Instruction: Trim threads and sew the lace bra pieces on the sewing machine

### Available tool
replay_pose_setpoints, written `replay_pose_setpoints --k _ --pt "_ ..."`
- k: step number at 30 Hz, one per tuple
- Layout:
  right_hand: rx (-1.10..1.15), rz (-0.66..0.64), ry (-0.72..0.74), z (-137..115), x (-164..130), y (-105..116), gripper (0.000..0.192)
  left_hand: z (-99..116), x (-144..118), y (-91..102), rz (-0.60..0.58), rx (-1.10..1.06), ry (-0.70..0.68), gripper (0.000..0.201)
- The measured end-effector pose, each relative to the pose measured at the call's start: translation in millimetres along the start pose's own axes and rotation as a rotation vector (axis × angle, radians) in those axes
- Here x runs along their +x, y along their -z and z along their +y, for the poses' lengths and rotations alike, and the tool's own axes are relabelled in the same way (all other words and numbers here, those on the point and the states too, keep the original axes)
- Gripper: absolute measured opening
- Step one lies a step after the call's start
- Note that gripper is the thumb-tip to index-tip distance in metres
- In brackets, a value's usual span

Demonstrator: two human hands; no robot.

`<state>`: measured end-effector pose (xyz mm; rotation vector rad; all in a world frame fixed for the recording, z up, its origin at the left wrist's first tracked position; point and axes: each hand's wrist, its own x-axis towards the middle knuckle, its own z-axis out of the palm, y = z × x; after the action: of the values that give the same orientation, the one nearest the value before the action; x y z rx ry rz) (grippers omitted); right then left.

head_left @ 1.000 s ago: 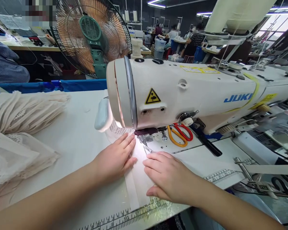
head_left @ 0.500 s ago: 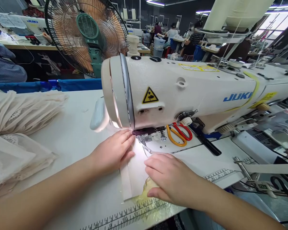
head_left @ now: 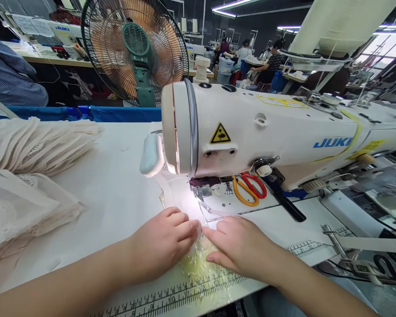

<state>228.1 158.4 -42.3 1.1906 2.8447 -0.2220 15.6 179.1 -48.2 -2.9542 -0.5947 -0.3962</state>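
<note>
Cream fabric point(head_left: 180, 200) lies lit under the needle of a white sewing machine point(head_left: 267, 132) as a person's left hand point(head_left: 163, 240) and right hand point(head_left: 239, 246) press flat, fingers spread and gripping nothing, fingertips nearly touching just short of the presser foot point(head_left: 201, 191). Most of the piece appears already fed beyond the fingers, so the seam looks close to done. Scissors point(head_left: 249, 189) rest just past the right fingertips; stacked lace panels point(head_left: 29, 176) sit well clear to the left, with bare tabletop point(head_left: 119, 189) between.
</note>
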Motion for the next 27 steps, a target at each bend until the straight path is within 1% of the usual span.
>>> replay_pose_setpoints --k 8,12,14,18,20,23,25,27 --pt "-0.074 -0.093 -0.087 0 16 4 0.040 -17 -1 -5.7 0.035 0.088 -0.015 0.021" --pt "-0.103 -0.149 -0.133 -4 26 12 0.047 -28 -1 -8.8 0.055 0.109 -0.035 0.022" --pt "-0.122 -0.220 -0.164 -8 32 20 0.053 -34 -2 -10.0 0.052 0.115 -0.045 0.021" --pt "-0.104 -0.474 -0.271 -18 45 40 0.064 -43 -2 -9.5 0.009 0.137 -0.052 0.022" --pt "-0.080 -0.539 -0.317 -22 52 47 0.066 -47 0 -8.0 0.001 0.149 -0.058 0.024" --pt "-0.061 -0.554 -0.376 -26 60 51 0.071 -52 2 -5.7 0.005 0.169 -0.065 0.026" --pt "-0.056 -0.578 -0.420 -27 66 50 0.074 -55 4 -4.7 -0.001 0.186 -0.066 0.027" --pt "-0.050 -0.563 -0.435 -28 70 47 0.076 -58 5 -4.3 -0.001 0.207 -0.064 0.027"
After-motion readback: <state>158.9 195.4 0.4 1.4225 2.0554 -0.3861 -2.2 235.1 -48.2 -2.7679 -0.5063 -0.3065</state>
